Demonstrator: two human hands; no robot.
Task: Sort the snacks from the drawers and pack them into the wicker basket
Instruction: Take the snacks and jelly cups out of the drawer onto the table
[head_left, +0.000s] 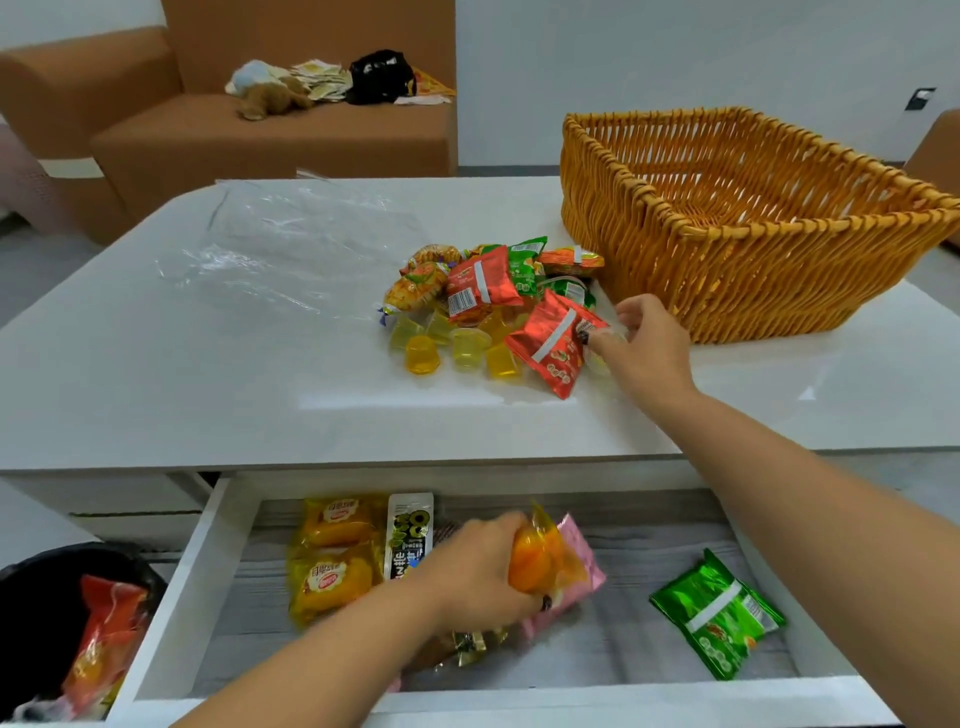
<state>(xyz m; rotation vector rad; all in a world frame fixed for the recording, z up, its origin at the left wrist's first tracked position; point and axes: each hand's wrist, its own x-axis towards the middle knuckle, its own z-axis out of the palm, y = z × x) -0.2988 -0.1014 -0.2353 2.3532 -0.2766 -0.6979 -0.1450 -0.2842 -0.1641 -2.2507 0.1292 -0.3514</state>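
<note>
Left hand: my left hand (480, 569), lower centre of the frame, is curled round an orange snack in a clear yellow wrapper (540, 564), held over the open drawer.
Right hand: my right hand (647, 345), right of centre, reaches onto the tabletop; its fingertips pinch a small clear jelly cup (615, 332) at the right edge of the heap; the finger positions are partly hidden.
Wicker basket: large golden-brown woven wicker basket (769, 270), upper right, standing on the table just beyond my right hand; no snack shows inside.
Snack heap: mixed pile at frame centre on the glossy white table (208, 374); red foil snack packet (553, 340) touching my right hand, a second red packet (478, 283) and a green packet (527, 262) behind it, yellow translucent jelly cups (452, 345) in front.
Drawer: white pull-out drawer with grey wood-grain floor (623, 644), bottom of frame; it holds two yellow-wrapped cakes (332, 561) at left, a white-and-black sachet (410, 535) beside them, a pink packet (576, 577) under my left hand, and a green foil packet (719, 613) well apart at right.
Plastic sheet: clear crumpled plastic film (291, 239) on the table, upper left.
Bin: black-lined waste bin (47, 623), lower left, holding red and orange wrappers.
Background: brown upholstered sofa (249, 135), top left, with a soft toy and a black bag on the seat.
</note>
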